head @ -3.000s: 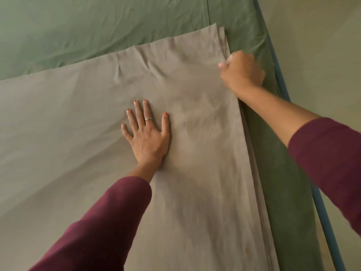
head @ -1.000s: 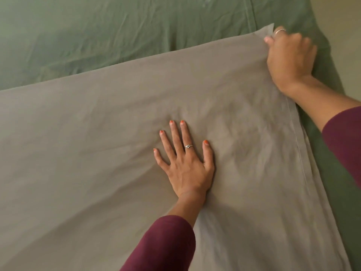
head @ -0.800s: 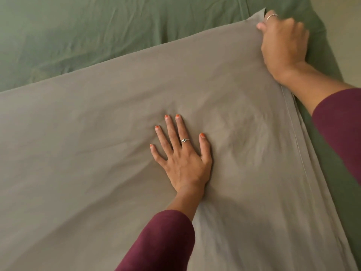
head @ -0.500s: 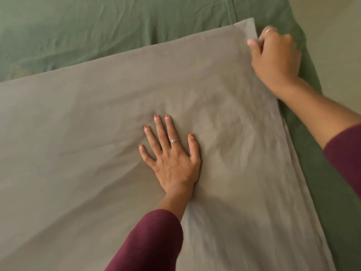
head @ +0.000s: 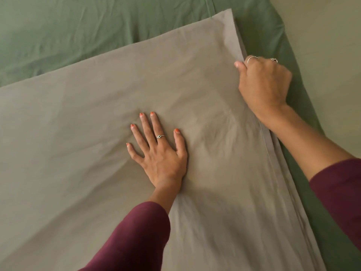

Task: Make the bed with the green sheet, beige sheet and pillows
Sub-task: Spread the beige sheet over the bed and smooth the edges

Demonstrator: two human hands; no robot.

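Note:
The beige sheet [head: 82,133] lies folded in layers over the green sheet [head: 78,32], which covers the bed. My left hand [head: 158,151] presses flat on the middle of the beige sheet, fingers spread. My right hand [head: 263,87] is curled at the beige sheet's right edge, below its far right corner, and pinches the layered hem. No pillows are in view.
The green-covered bed ends along its right side [head: 304,106], with pale floor [head: 332,45] beyond it. Green sheet stretches away at the top of the view past the beige sheet's far edge.
My right hand has slid back along the beige sheet's right edge, from the far corner toward me. My left hand stays pressed flat in the same spot.

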